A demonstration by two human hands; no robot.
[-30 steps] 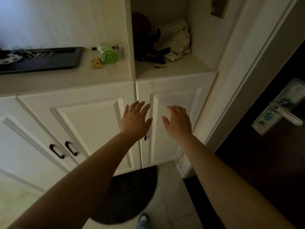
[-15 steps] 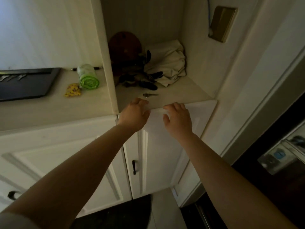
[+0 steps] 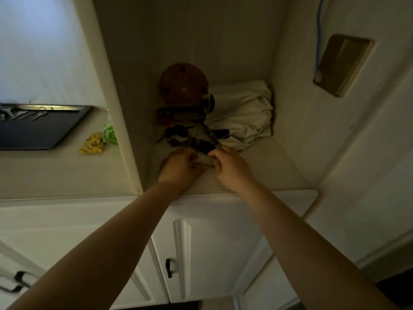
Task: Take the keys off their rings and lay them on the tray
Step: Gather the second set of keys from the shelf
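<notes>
In the dim cabinet niche, my left hand [image 3: 180, 166] and my right hand [image 3: 230, 167] close together on a small key [image 3: 203, 161] lying on the shelf, fingers pinched around it from both sides. Just behind them sits a dark bunch of keys and fobs [image 3: 190, 137] on their rings. A black tray [image 3: 40, 128] rests on the counter at the far left, with several loose keys [image 3: 24, 114] laid along its back edge.
A round brown wooden object [image 3: 182, 85] and a bundled cream cloth bag [image 3: 241, 115] fill the back of the niche. A yellow packet [image 3: 92, 147] and a green roll [image 3: 110, 133] lie left of the divider panel [image 3: 116, 130]. Cabinet doors with black handles [image 3: 169, 267] are below.
Both hands went from the cabinet door up over the shelf edge into the niche and closed on the small key. The view tilted upward and closer.
</notes>
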